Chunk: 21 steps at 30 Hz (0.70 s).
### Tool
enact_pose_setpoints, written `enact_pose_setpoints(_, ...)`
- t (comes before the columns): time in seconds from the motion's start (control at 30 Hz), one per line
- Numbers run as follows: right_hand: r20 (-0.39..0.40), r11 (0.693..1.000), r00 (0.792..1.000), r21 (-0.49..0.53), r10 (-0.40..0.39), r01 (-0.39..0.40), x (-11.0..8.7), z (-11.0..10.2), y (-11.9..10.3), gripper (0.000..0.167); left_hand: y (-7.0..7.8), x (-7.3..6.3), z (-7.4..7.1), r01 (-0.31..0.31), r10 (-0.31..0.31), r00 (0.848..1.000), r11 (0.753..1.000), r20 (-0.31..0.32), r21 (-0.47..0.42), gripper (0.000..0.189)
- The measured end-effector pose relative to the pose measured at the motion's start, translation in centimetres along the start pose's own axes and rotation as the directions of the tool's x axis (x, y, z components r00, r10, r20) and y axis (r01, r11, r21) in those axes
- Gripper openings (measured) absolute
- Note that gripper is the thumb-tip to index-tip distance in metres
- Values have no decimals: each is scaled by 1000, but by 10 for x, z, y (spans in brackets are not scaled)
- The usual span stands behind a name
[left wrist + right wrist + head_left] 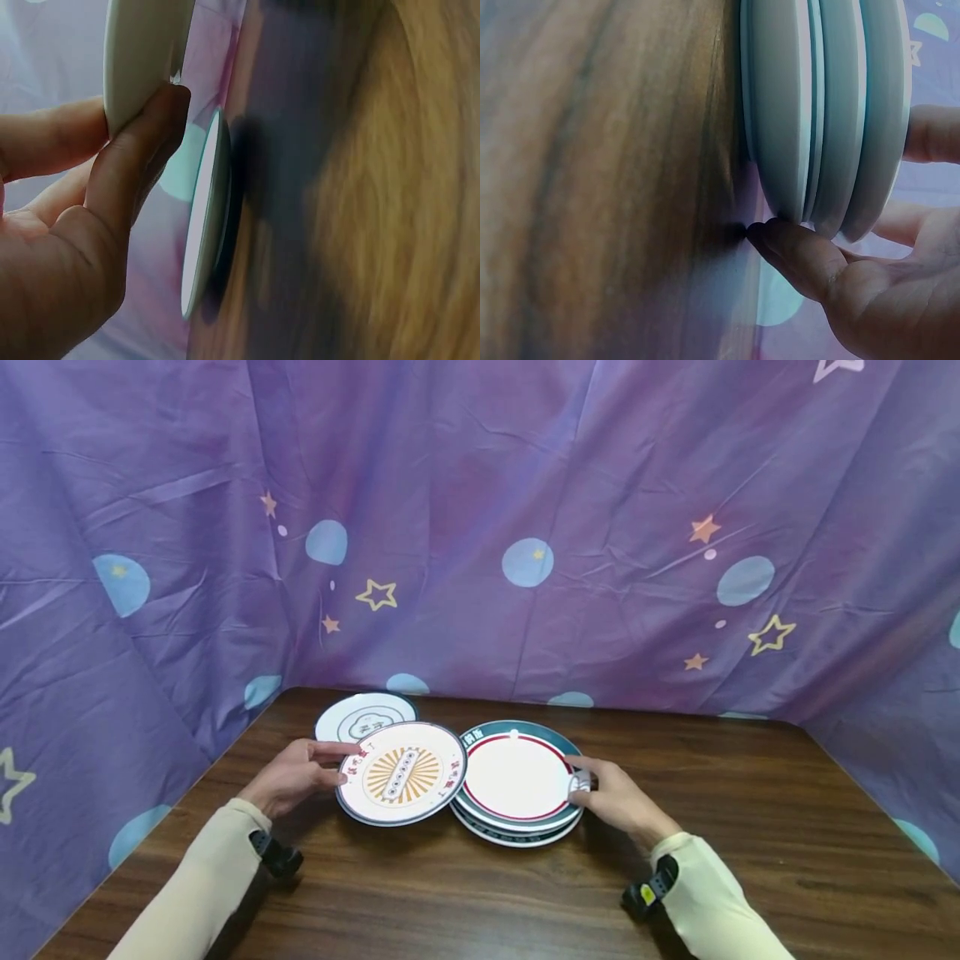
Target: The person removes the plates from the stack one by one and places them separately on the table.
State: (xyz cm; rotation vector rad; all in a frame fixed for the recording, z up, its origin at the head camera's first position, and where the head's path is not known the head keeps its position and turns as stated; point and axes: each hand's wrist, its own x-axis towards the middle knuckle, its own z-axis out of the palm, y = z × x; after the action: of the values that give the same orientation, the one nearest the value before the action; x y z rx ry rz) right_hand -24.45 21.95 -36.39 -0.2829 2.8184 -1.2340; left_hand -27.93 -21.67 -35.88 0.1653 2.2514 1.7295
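Observation:
My left hand (296, 775) pinches the left rim of a white plate (402, 774) with an orange sunburst and red lettering. The left wrist view shows this plate (139, 60) raised off the table, fingers on its face and thumb underneath. Behind it, a second white plate (358, 717) with a dark rim lies on the table, partly covered. My right hand (617, 797) grips the right edge of a plate stack (517, 777), whose top plate has a green rim and red ring. In the right wrist view, the thumb (799, 251) touches the lower edges of the stacked plates.
Everything is over a dark wooden table (720, 785). A purple curtain (450, 510) with stars and blue dots hangs behind its far edge and along both sides. A black wrist strap with a small device (651, 889) sits on each sleeve.

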Motion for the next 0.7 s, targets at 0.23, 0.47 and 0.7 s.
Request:
enact_pose_setpoints(0.23, 2, 1000, 1000, -9, -1, 1, 0, 1, 1, 61, -8, -12, -18, 28, -27, 1000, 999, -16, 47, 59)
enact_pose_setpoints(0.47, -2, 1000, 1000, -17, -5, 5, 1, 2, 1, 61, -17, -20, -36, 32, -32, 999, 996, 3, 81, 58)
enact_pose_setpoints(0.7, 17, 1000, 1000, -20, 1, 0, 0, 0, 0, 60, -22, -21, -43, 16, -22, 999, 993, 45, 118, 58)
